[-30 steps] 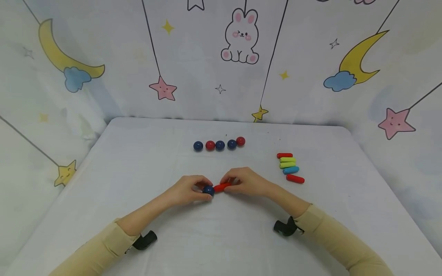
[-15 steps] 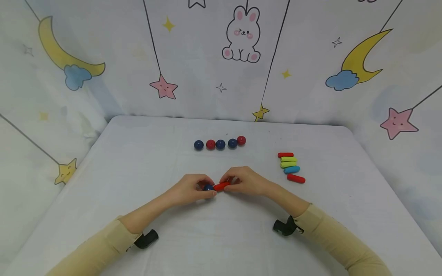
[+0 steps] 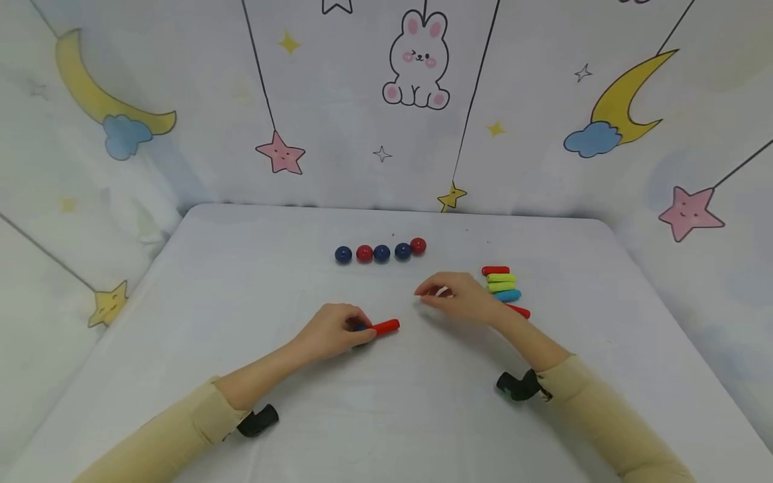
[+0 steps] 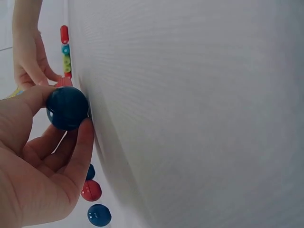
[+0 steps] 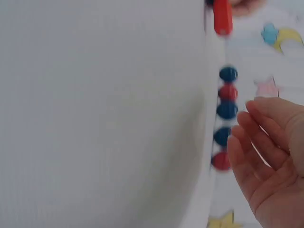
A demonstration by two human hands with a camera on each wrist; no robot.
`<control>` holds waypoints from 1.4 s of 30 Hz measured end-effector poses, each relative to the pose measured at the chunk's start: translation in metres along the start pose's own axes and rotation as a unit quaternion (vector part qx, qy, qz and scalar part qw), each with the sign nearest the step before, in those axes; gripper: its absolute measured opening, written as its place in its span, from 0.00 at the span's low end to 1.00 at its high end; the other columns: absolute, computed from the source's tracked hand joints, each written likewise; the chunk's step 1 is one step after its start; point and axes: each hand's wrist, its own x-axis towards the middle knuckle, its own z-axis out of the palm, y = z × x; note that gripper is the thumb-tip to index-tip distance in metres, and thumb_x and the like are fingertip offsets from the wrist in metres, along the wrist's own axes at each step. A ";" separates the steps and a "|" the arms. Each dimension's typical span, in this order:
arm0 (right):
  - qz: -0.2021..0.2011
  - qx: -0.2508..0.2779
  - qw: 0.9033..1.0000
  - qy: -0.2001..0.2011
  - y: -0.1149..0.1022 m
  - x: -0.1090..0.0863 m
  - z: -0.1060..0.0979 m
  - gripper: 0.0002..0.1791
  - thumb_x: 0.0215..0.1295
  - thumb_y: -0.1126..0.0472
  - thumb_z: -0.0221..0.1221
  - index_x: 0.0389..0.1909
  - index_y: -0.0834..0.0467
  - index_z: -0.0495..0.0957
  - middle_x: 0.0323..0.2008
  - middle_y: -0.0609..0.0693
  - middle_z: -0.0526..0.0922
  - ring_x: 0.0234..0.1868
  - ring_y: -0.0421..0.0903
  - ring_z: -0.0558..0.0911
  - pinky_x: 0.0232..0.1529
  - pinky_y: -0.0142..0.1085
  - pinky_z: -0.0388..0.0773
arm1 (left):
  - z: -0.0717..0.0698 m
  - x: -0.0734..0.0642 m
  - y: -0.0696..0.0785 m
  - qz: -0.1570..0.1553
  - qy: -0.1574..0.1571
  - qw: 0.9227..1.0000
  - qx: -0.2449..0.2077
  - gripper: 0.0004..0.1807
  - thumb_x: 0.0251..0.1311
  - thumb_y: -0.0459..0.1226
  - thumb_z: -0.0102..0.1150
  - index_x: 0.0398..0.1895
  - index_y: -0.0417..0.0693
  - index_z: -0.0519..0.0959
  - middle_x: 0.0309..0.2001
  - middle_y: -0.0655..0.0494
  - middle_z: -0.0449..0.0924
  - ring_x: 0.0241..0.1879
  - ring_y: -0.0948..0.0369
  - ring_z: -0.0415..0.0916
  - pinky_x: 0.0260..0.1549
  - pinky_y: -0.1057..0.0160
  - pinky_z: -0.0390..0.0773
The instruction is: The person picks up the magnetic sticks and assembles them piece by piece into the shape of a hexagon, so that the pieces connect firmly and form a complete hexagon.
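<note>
My left hand pinches a shiny dark blue ball between thumb and fingers, low over the white table. In the head view the hand covers most of that ball. A short red stick extends from the ball toward the right, its far end free. To the right of it, my right hand is in the air with nothing in its fingers. Its fingers are relaxed and slightly bent, as the right wrist view shows. The right wrist and hand partly overlap a group of coloured sticks in the head view.
Farther back on the white table lies a row of blue balls and red balls. At the right lie several short sticks: red, yellow-green and blue. A patterned cloth hangs behind.
My right hand has let go of the red stick and moved right and away, toward the coloured sticks. The left hand stays on the blue ball, with the red stick beside it.
</note>
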 end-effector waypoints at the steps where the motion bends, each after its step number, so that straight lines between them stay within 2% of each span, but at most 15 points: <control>1: 0.017 -0.003 1.000 0.019 0.005 -0.002 -0.007 0.11 0.68 0.58 0.61 0.49 0.54 0.82 0.43 0.44 0.83 0.45 0.43 0.78 0.48 0.38 0.78 | 0.000 -0.001 0.000 -0.001 0.001 1.000 0.002 0.06 0.59 0.41 0.66 0.35 0.50 0.85 0.30 0.64 0.79 0.28 0.63 0.72 0.28 0.65 0.74; 4: 0.069 -0.013 0.995 0.069 0.019 -0.003 -0.024 0.10 0.69 0.57 0.60 0.47 0.54 0.83 0.43 0.46 0.83 0.47 0.46 0.79 0.48 0.41 0.77 | -0.002 -0.002 0.001 -0.002 0.003 1.000 -0.004 0.06 0.59 0.41 0.66 0.36 0.50 0.85 0.31 0.63 0.80 0.27 0.63 0.72 0.27 0.64 0.75; 6: 0.096 -0.011 0.991 0.088 0.027 -0.001 -0.031 0.12 0.69 0.56 0.59 0.48 0.55 0.83 0.45 0.48 0.83 0.48 0.48 0.79 0.48 0.43 0.76 | -0.002 -0.003 0.001 -0.004 0.003 1.000 -0.009 0.06 0.59 0.41 0.66 0.36 0.50 0.85 0.31 0.63 0.80 0.26 0.63 0.73 0.26 0.65 0.75; 12: 0.136 0.036 0.986 0.092 0.047 0.021 -0.034 0.20 0.70 0.56 0.58 0.59 0.58 0.75 0.54 0.55 0.79 0.52 0.51 0.78 0.47 0.41 0.78 | -0.001 -0.002 -0.001 -0.006 -0.003 1.000 -0.019 0.06 0.59 0.41 0.66 0.35 0.51 0.85 0.32 0.62 0.80 0.24 0.64 0.73 0.24 0.65 0.75; 14: 0.150 0.058 0.983 0.092 0.048 0.031 -0.032 0.23 0.69 0.56 0.59 0.62 0.58 0.72 0.57 0.56 0.76 0.55 0.52 0.76 0.49 0.43 0.78 | -0.001 -0.002 -0.001 -0.007 -0.004 1.000 -0.021 0.06 0.59 0.41 0.66 0.36 0.50 0.85 0.32 0.62 0.80 0.24 0.63 0.73 0.24 0.65 0.75; 17: 0.164 0.064 0.980 0.093 0.046 0.046 -0.029 0.27 0.67 0.56 0.61 0.65 0.56 0.69 0.61 0.56 0.73 0.59 0.53 0.74 0.52 0.45 0.76 | -0.001 -0.002 -0.001 -0.008 -0.005 1.000 -0.022 0.06 0.59 0.41 0.66 0.36 0.50 0.85 0.32 0.62 0.80 0.24 0.63 0.73 0.24 0.65 0.76; 23: 0.167 0.050 0.980 0.090 0.045 0.070 -0.023 0.31 0.65 0.59 0.63 0.67 0.57 0.66 0.64 0.56 0.70 0.61 0.54 0.72 0.54 0.47 0.75 | -0.002 -0.003 0.000 -0.005 -0.004 1.000 -0.019 0.06 0.59 0.41 0.66 0.36 0.50 0.85 0.31 0.62 0.80 0.26 0.63 0.73 0.25 0.65 0.75; 29: 0.154 0.042 0.983 0.092 0.046 0.082 -0.016 0.31 0.63 0.61 0.64 0.67 0.56 0.67 0.63 0.55 0.71 0.60 0.53 0.72 0.53 0.46 0.76 | -0.002 -0.003 0.000 0.000 -0.003 1.000 -0.014 0.06 0.60 0.41 0.66 0.36 0.51 0.85 0.31 0.63 0.80 0.26 0.63 0.73 0.26 0.65 0.75; 35: 0.162 0.042 0.981 0.097 0.046 0.085 -0.010 0.28 0.64 0.60 0.63 0.66 0.53 0.69 0.60 0.55 0.73 0.59 0.53 0.73 0.50 0.45 0.77 | -0.001 -0.004 -0.001 -0.004 -0.006 1.000 -0.023 0.06 0.60 0.41 0.66 0.36 0.51 0.85 0.31 0.63 0.80 0.25 0.63 0.74 0.25 0.65 0.76; 42: 0.161 0.036 0.981 0.100 0.045 0.079 -0.010 0.24 0.65 0.59 0.62 0.62 0.56 0.73 0.57 0.56 0.75 0.58 0.54 0.74 0.56 0.46 0.74 | -0.001 -0.004 -0.002 -0.004 -0.004 1.000 -0.025 0.06 0.60 0.41 0.66 0.36 0.51 0.85 0.31 0.63 0.80 0.25 0.63 0.74 0.25 0.65 0.76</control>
